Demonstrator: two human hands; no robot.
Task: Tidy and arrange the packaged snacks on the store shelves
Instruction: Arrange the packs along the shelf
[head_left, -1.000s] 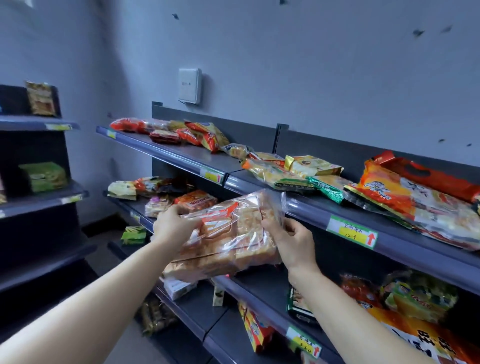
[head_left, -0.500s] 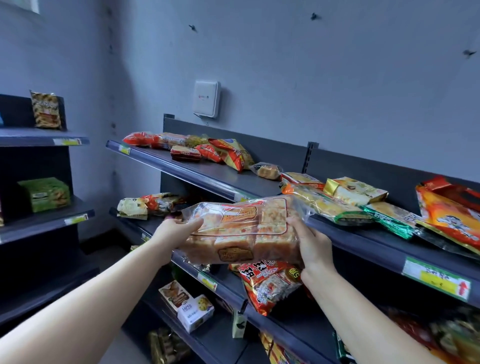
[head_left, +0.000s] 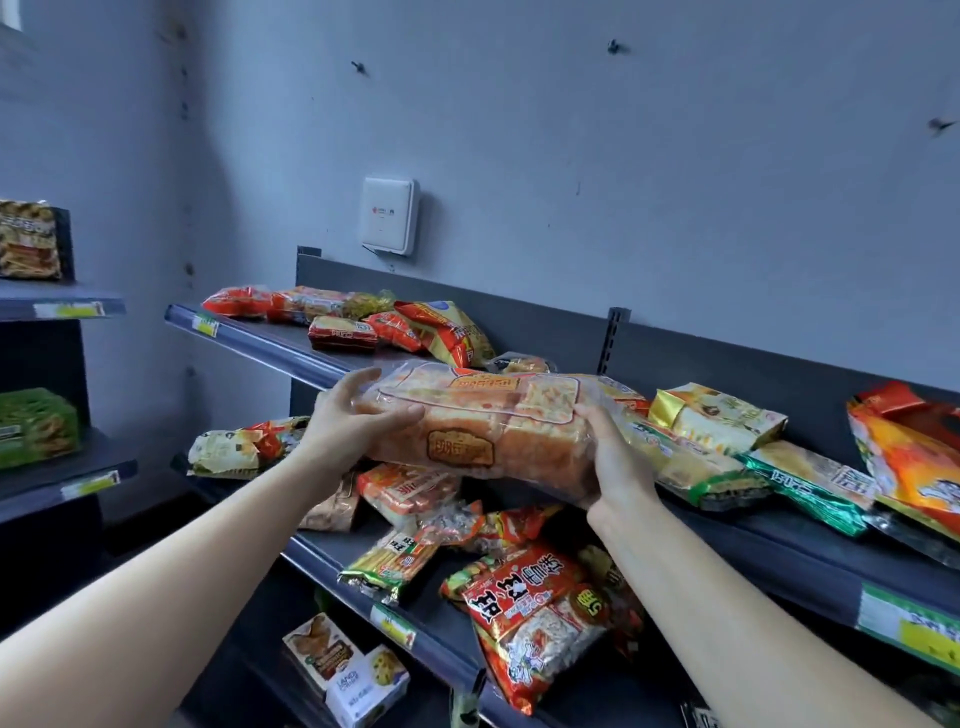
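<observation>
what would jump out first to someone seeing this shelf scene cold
First, the clear bag of sliced bread at the centre, gripped at its ends by the left hand and the right hand, in front of the top shelf. Below it, a red noodle packet juts over the front edge of the middle shelf. Above, a white box stands out on the grey wall.
</observation>
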